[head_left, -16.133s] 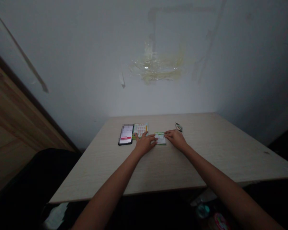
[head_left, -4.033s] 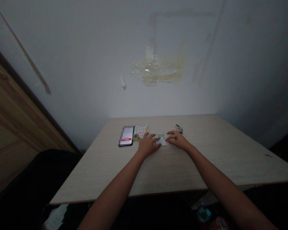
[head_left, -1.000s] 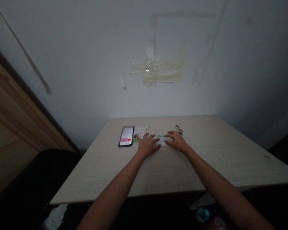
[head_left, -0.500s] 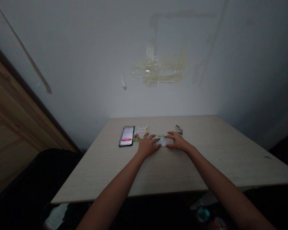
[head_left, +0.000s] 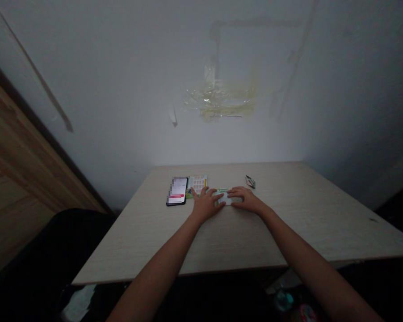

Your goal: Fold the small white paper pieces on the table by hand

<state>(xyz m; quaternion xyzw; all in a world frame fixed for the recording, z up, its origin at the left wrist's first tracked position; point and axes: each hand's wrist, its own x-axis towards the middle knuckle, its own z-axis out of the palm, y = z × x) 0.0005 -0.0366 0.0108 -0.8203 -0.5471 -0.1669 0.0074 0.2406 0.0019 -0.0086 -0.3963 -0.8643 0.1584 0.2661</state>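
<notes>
A small white and green printed card or leaflet [head_left: 225, 200] lies flat on the table between my hands. My left hand [head_left: 205, 205] rests at its left side, fingers spread, with the thumb and some fingertips on it. At its right side my right hand [head_left: 245, 199] is also open, its fingertips touching the edge. Just beyond my left fingers lies a printed booklet or sheet [head_left: 198, 184] with rows of small pictures. A phone [head_left: 177, 191] with a lit screen is beside it on the left.
A small folded dark item [head_left: 250, 181] lies behind my right hand. The pale wooden table [head_left: 148, 241] meets the wall [head_left: 121, 112], which bears peeling clear tape [head_left: 221, 100]. A dark chair-like shape [head_left: 81, 232] stands at the left; a bottle [head_left: 283, 299] shows below the front edge.
My right hand has shifted slightly to the left, its fingers reaching further over the card. My left hand stays nearly in place.
</notes>
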